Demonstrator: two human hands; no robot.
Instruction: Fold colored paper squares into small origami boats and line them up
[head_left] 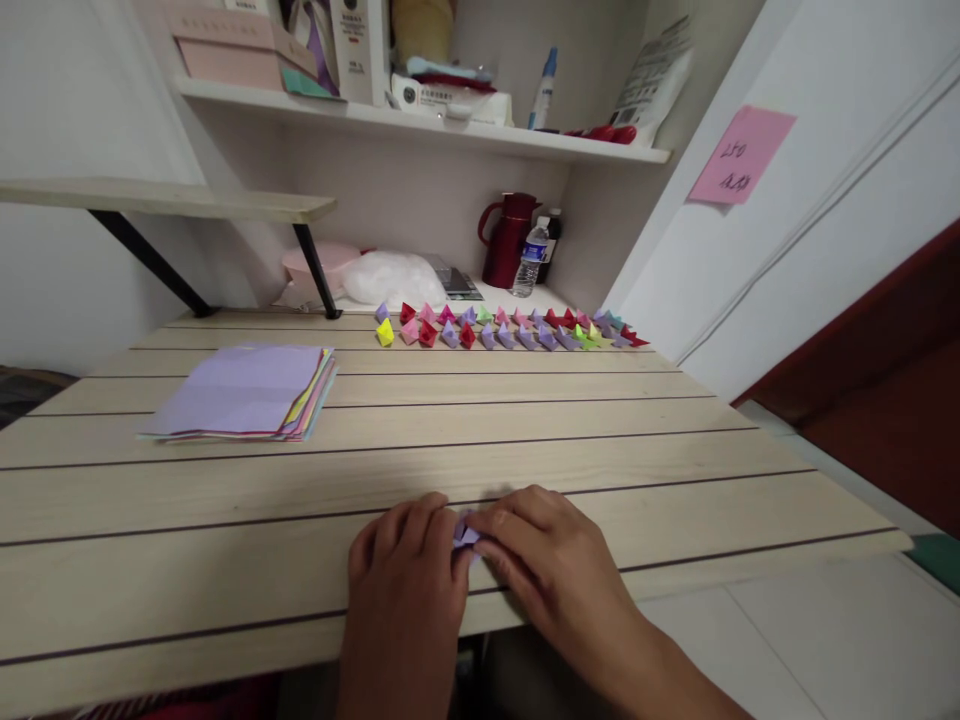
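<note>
Near the table's front edge, a small folded piece of purple paper sits between my two hands, mostly covered by fingers. My left hand is closed on its left side, thumb and fingers pressed to the paper. From the right, my right hand pinches the other side between thumb and index finger. Only a creased purple bit shows in the gap, so its full shape is hidden. Farther left lies a stack of square colored paper, with a purple sheet on top.
Two rows of small folded paper pieces in several colors line the table's back edge. Behind stand a dark red jug and a water bottle. A raised wooden shelf on black legs is at left. A pink note is on the right wall.
</note>
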